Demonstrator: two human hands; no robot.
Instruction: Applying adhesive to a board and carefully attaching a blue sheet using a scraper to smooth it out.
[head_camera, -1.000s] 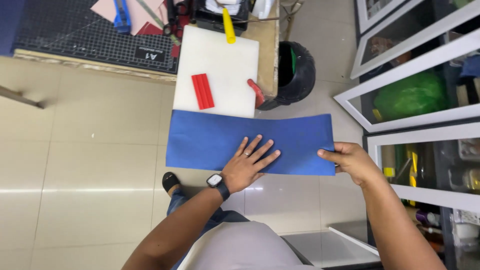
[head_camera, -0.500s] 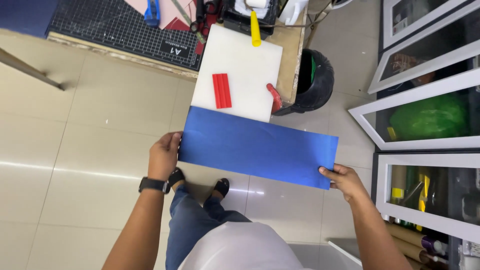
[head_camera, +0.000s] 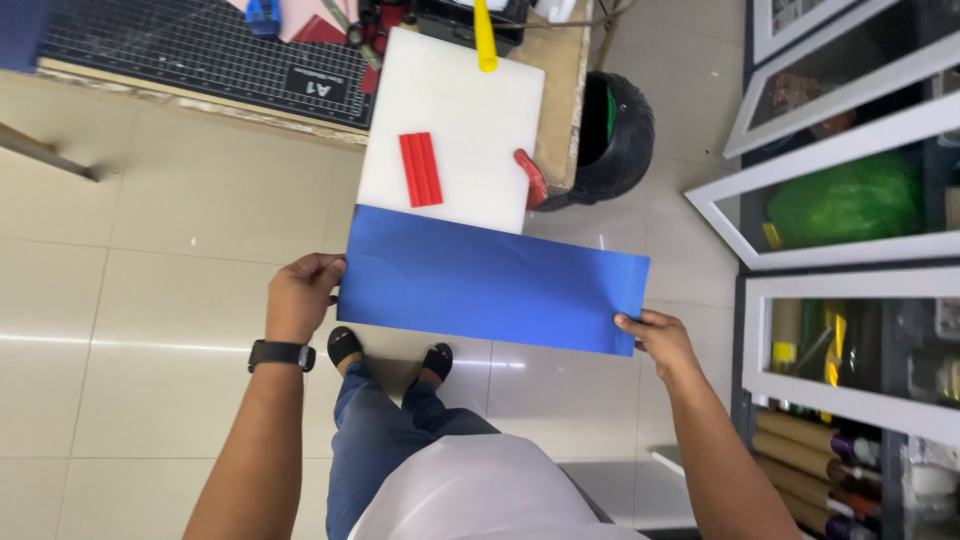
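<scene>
The left hand (head_camera: 300, 297) grips the left short edge of a long blue paper sheet (head_camera: 490, 280), fingers curled over it, a black watch (head_camera: 281, 354) on the wrist behind. The right hand (head_camera: 655, 338) pinches the sheet's lower right corner between thumb and fingers. The sheet hangs stretched between both hands, in the air above the tiled floor (head_camera: 150, 250) and the person's feet, its far long edge reaching the near end of a white board (head_camera: 450, 130).

To handle the sheet well, I judge that both hands should keep even tension so it stays flat, with grips light enough at the edges not to crease the paper, and the far edge kept level with the board.

Beyond the hands, the white board lies on the worktop (head_camera: 560, 80) and carries a small red ribbed strip (head_camera: 421, 169); a yellow handle (head_camera: 484, 35) rests at its far end and a red tool (head_camera: 532, 178) at its right edge. Left of that lies a black gridded cutting mat (head_camera: 200, 45).

Right of the worktop stands a black bin (head_camera: 615, 135) with a green lining; its contents cannot be told. Past the right hand, white-framed cabinets (head_camera: 850, 250) hold a green bag (head_camera: 850, 200) and paper rolls (head_camera: 810, 440).
</scene>
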